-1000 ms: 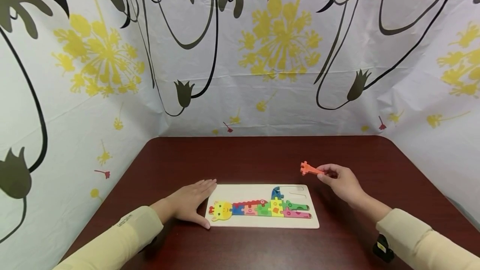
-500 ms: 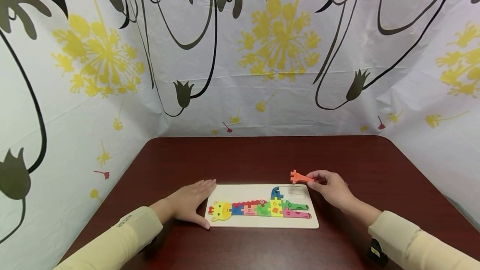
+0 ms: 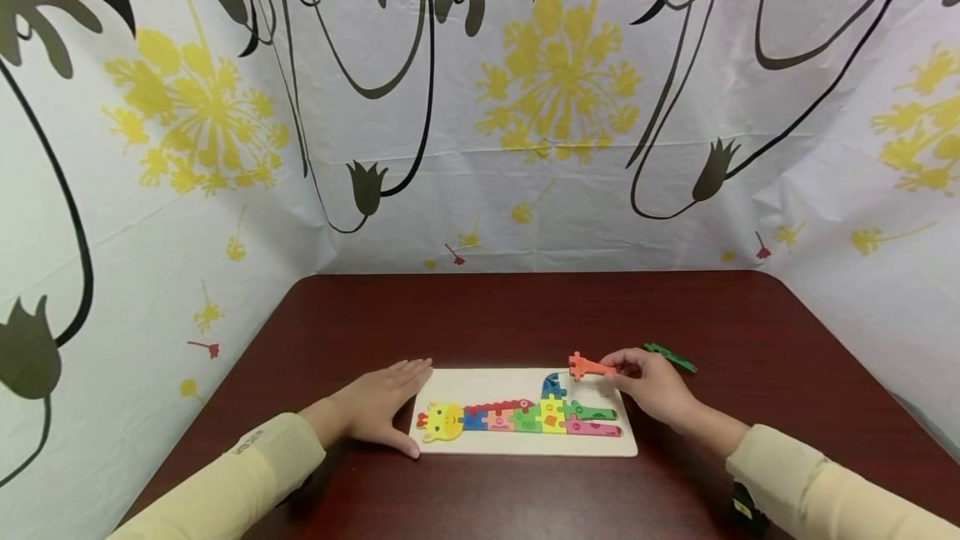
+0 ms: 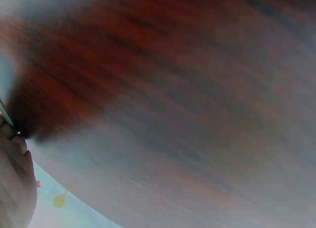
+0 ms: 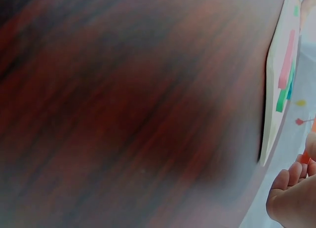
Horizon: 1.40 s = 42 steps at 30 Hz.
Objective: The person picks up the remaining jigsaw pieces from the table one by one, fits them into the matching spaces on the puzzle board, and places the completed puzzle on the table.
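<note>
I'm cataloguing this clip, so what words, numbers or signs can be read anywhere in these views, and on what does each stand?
Nothing can be read for certain.
Small dark printing on the left cream sleeve: too small to read.
Small marks on the coloured pieces of the wooden giraffe puzzle board: too small to read.
Orange puzzle piece pinched by the right hand: no marking shows.
Both wrist views: blurred, no text.

The right hand (image 3: 652, 386) has carried the orange puzzle piece (image 3: 588, 367) toward 8 o'clock, from above the bare table down to the puzzle board (image 3: 517, 447). The piece now hangs over the board's far right corner, just beside the blue piece (image 3: 553, 384). With the hand moved off, a green piece (image 3: 670, 356) shows on the table behind it.
</note>
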Tool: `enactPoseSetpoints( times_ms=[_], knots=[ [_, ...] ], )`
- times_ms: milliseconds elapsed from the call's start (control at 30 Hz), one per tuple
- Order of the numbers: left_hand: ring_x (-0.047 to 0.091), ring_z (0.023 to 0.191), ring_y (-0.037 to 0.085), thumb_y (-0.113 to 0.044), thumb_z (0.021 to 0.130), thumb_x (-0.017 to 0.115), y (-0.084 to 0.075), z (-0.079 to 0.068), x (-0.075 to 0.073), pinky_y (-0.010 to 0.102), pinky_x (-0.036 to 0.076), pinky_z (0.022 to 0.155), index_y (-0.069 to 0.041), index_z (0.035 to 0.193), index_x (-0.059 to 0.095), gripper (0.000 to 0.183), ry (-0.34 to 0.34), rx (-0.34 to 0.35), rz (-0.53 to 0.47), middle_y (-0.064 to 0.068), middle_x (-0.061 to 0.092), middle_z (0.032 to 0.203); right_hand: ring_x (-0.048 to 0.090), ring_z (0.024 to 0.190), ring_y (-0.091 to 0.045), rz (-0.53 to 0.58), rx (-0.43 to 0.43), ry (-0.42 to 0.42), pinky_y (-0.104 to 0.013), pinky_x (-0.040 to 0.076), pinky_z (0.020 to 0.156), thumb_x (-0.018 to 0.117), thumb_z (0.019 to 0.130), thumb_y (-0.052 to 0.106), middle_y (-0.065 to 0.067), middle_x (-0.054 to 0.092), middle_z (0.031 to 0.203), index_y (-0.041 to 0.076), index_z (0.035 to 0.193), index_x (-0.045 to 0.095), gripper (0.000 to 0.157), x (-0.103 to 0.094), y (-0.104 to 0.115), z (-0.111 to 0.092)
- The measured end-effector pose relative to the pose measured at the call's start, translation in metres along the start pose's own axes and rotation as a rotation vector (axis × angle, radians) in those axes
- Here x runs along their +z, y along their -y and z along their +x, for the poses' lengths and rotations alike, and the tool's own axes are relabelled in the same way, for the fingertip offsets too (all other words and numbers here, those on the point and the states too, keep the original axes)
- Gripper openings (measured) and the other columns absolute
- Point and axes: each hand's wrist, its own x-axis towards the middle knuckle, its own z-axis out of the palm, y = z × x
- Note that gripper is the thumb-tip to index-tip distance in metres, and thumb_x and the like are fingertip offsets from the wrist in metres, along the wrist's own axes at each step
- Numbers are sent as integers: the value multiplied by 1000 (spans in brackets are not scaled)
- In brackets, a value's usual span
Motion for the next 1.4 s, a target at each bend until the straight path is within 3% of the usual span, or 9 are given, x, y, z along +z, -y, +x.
enactPoseSetpoints(
  times_ms=[300,1400],
  knots=[
    [14,146,20,-91,71,42,0,0,1,38,17,116,-7,156,17,122,-3,-3,9,7,15,161,50,78,-20,-27,-23,7,-29,44,63,72,89,9,-4,60,89,6,102,71,13,6,1,-1],
    [14,146,21,-90,71,43,-1,0,-1,39,17,116,-6,155,18,122,0,6,5,9,15,161,51,78,-19,-19,11,102,-31,43,64,74,86,10,-3,59,86,7,102,70,17,12,-8,2]
  ],
)
